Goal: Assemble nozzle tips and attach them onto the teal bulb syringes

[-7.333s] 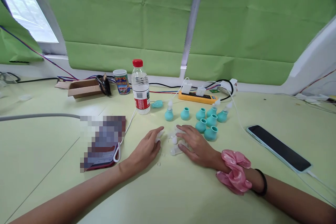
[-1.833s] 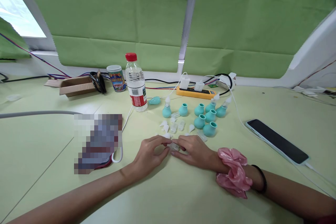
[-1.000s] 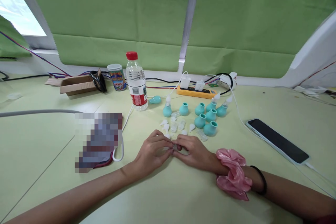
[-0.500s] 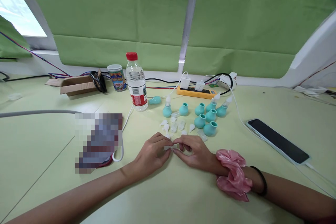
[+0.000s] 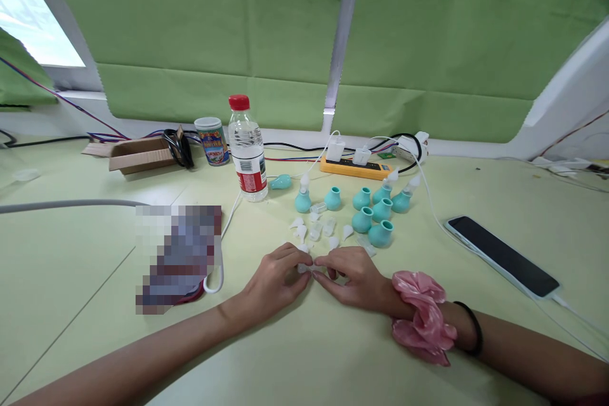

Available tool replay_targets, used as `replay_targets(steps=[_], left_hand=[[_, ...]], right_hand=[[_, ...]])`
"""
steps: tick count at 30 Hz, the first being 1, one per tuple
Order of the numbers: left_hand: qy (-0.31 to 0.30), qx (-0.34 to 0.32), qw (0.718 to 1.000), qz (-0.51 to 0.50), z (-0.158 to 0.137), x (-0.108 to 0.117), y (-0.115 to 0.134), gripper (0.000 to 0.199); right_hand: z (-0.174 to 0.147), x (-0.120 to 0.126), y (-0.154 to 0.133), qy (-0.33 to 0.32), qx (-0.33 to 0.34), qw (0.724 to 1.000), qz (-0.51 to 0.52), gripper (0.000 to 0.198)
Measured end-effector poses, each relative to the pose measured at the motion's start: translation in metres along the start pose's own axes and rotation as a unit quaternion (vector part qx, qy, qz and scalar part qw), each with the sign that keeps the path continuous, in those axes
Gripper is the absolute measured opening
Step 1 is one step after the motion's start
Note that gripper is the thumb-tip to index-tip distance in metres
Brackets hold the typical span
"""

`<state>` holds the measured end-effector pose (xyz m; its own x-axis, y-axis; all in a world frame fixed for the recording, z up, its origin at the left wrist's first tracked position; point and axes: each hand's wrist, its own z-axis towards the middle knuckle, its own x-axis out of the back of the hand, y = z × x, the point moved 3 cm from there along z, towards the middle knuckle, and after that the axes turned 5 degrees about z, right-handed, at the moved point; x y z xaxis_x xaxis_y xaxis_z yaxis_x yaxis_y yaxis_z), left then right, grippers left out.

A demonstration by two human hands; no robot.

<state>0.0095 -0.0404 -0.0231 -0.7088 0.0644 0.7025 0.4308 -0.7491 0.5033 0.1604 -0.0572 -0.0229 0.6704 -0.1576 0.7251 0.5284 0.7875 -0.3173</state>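
At the table's near middle, my left hand (image 5: 280, 278) pinches a small translucent plastic piece (image 5: 303, 268) between thumb and index finger. My right hand (image 5: 351, 274) meets it from the other side, its thumb and fingertips closed at the other end of that piece. The fingers cover most of it. Just beyond the hands lie several white nozzle tips (image 5: 302, 233) and clear short tubes (image 5: 328, 227). Behind these stand several teal rubber bulbs (image 5: 381, 234), open necks up. A few bulbs carry a translucent tip, such as the left one (image 5: 303, 202).
A water bottle (image 5: 251, 168) and a printed can (image 5: 212, 143) stand behind at left, near a cardboard box (image 5: 143, 155). An orange power strip (image 5: 356, 167) lies at the back. A phone (image 5: 504, 255) with a cable lies right, a blurred-out device (image 5: 185, 260) left.
Both hands stay nearly in place. The fingers have shifted slightly around the small piece, with the right fingers a little more closed in.
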Motion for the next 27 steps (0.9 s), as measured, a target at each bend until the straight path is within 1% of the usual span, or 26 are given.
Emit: replay_targets(steps=[3, 5, 10, 13, 17, 20, 24, 25, 27], left_hand=[[0.003, -0.008, 1.0, -0.014, 0.0, -0.001, -0.001, 0.014], [0.004, -0.012, 1.0, -0.021, -0.001, -0.001, -0.002, 0.014], [0.001, -0.008, 1.0, -0.018, -0.001, -0.001, -0.003, 0.014], [-0.004, 0.009, 1.0, -0.001, 0.0, 0.0, -0.003, 0.015], [-0.019, 0.036, 0.999, 0.013, -0.001, 0.0, -0.005, 0.019], [-0.025, 0.021, 0.999, 0.013, -0.001, 0.0, -0.005, 0.019], [-0.032, -0.013, 0.999, 0.013, 0.001, 0.0, -0.001, 0.02], [-0.037, -0.023, 0.999, 0.019, 0.001, 0.0, 0.0, 0.021], [-0.047, -0.041, 0.997, 0.033, 0.001, -0.001, 0.003, 0.021]], right_hand=[[0.0, 0.0, -0.002, -0.008, 0.028, 0.998, -0.054, 0.011], [0.0, 0.0, -0.003, -0.009, 0.036, 0.997, -0.069, 0.011], [0.0, 0.0, -0.002, -0.003, 0.041, 0.997, -0.062, 0.012], [-0.001, -0.001, 0.0, 0.002, 0.042, 0.997, -0.062, 0.012], [-0.002, -0.001, 0.0, -0.007, 0.049, 0.996, -0.068, 0.012], [-0.003, -0.002, -0.001, -0.005, 0.05, 0.997, -0.055, 0.011], [-0.001, 0.002, 0.0, 0.03, 0.011, 0.999, -0.005, 0.009], [0.0, 0.005, 0.001, 0.043, 0.011, 0.999, -0.005, 0.008], [0.006, 0.015, 0.001, 0.067, 0.029, 0.997, -0.04, 0.006]])
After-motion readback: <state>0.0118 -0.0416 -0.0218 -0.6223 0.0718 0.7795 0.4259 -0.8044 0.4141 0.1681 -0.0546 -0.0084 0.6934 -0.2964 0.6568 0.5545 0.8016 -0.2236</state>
